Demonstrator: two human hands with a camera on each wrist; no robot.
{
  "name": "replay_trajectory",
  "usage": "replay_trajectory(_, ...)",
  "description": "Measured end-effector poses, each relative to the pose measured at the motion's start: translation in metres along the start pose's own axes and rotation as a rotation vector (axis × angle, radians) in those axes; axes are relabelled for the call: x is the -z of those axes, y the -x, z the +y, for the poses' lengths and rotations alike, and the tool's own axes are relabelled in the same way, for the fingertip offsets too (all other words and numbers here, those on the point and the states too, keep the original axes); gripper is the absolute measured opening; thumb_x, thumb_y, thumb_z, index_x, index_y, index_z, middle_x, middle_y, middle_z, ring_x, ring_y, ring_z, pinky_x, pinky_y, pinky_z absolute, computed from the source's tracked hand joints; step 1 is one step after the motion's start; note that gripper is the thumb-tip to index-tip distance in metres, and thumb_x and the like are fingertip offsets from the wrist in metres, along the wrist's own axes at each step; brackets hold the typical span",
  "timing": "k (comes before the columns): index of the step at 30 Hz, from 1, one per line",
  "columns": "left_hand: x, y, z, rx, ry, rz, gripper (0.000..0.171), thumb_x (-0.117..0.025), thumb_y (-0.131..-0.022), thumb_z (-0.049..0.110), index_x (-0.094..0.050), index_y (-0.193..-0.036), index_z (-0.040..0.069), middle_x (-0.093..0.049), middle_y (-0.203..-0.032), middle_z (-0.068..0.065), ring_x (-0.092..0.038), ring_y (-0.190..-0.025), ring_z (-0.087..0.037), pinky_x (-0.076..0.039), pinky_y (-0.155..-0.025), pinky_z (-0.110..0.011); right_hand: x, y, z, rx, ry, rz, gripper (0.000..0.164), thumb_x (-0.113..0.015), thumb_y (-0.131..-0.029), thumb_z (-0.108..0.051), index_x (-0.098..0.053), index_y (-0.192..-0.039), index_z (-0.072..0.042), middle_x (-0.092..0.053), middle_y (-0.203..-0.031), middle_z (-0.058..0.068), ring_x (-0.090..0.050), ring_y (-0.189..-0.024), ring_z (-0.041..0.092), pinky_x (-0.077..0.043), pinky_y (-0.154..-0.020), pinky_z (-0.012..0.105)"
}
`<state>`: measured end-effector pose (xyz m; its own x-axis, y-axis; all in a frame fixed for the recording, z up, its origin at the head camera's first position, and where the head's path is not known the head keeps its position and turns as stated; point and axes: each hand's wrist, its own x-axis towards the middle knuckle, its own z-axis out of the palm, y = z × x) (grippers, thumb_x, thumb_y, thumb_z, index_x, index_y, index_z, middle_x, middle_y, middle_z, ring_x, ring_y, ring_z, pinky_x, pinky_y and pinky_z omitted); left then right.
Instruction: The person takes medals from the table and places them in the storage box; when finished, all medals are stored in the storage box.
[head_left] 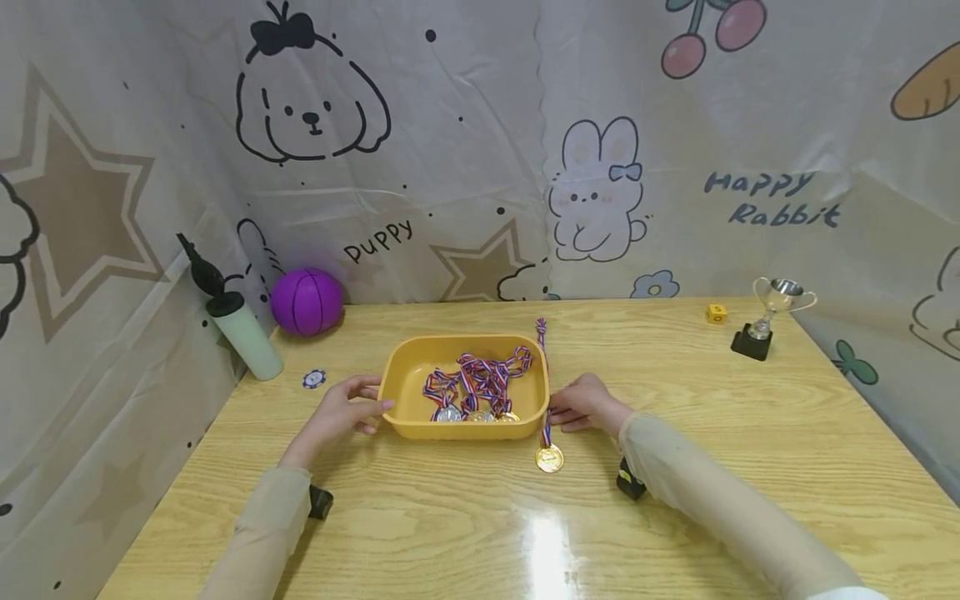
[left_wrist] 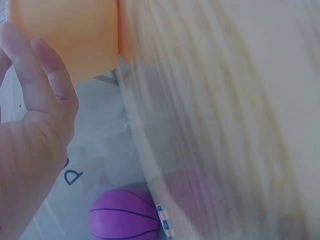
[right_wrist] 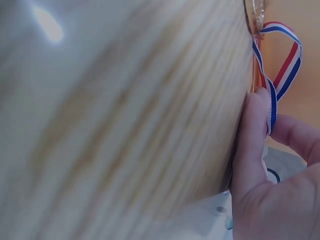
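A yellow plastic basin [head_left: 411, 392] holds several medals on red, white and blue ribbons [head_left: 483, 379]. At its left end my left hand [head_left: 348, 410] grips the wall, with one digit at the rim and other fingers outside. The left wrist view shows these fingers [left_wrist: 30, 80] against the basin's side. Along the right side of the basin, a gold medal [head_left: 549, 458] lies on the table with its ribbon stretched away from me. My right hand [head_left: 587, 403] pinches that ribbon [right_wrist: 272, 107] between thumb and finger, close to the basin's wall.
A purple ball [head_left: 307, 302], a pale green hand pump [head_left: 243, 333] and a poker chip [head_left: 313, 379] are at the left. Back right stand a yellow cube [head_left: 717, 313] and a silver trophy cup [head_left: 767, 321]. A printed curtain [head_left: 480, 150] hangs behind the wooden table [head_left: 420, 517].
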<state>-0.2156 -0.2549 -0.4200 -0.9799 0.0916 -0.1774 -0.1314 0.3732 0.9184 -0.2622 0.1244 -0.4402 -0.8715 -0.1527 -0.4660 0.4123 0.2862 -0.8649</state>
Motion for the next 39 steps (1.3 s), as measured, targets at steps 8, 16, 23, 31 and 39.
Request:
replay_trajectory(8,0.000,-0.003,-0.004,0.002,0.009,-0.001,0.065,-0.070,-0.088,0.017,-0.039,-0.140,-0.004,-0.051,-0.118,-0.020,-0.063,-0.080,-0.016,-0.061,-0.063,-0.027,0.004,0.004,-0.001,-0.017,-0.016,-0.031,0.008,-0.061,-0.086,-0.006,-0.059,-0.089,0.001,-0.064,-0.061,0.002,-0.063,-0.054,0.009,-0.059,-0.053,0.025)
replay_trajectory(16,0.001,-0.004,-0.006,0.002,-0.001,0.006,0.066,-0.074,-0.085,0.021,-0.042,-0.139,-0.003,-0.051,-0.117,-0.020,-0.063,-0.079,-0.015,-0.061,-0.066,-0.028,0.012,0.008,0.003,0.038,-0.143,-0.190,0.020,-0.044,-0.096,-0.003,-0.054,-0.104,0.012,-0.069,-0.071,0.001,-0.068,-0.067,0.010,-0.059,-0.065,0.023)
replay_trajectory(23,0.001,-0.004,-0.005,0.007,-0.008,0.009,0.067,-0.074,-0.085,0.021,-0.042,-0.138,-0.002,-0.052,-0.117,-0.020,-0.064,-0.080,-0.017,-0.062,-0.066,-0.030,0.021,0.012,0.008,0.080,-0.234,-0.257,0.027,-0.029,-0.104,-0.011,-0.044,-0.110,0.011,-0.070,-0.077,0.003,-0.070,-0.078,0.014,-0.061,-0.077,0.034)
replay_trajectory(31,0.000,-0.004,-0.004,0.020,-0.004,0.015,0.066,-0.074,-0.085,0.020,-0.043,-0.139,-0.001,-0.051,-0.117,-0.019,-0.063,-0.080,-0.017,-0.061,-0.066,-0.029,0.029,0.015,0.008,0.122,-0.267,-0.307,0.027,-0.024,-0.105,-0.013,-0.035,-0.115,0.009,-0.069,-0.084,0.002,-0.071,-0.087,0.017,-0.057,-0.087,0.049)
replay_trajectory(39,0.001,-0.003,-0.005,0.015,-0.005,0.008,0.067,-0.075,-0.084,0.022,-0.042,-0.139,-0.001,-0.052,-0.117,-0.019,-0.064,-0.080,-0.017,-0.061,-0.065,-0.029,0.036,0.015,0.009,0.135,-0.325,-0.400,0.040,-0.021,-0.106,-0.017,-0.018,-0.129,0.016,-0.066,-0.093,0.004,-0.069,-0.095,0.019,-0.049,-0.094,0.061)
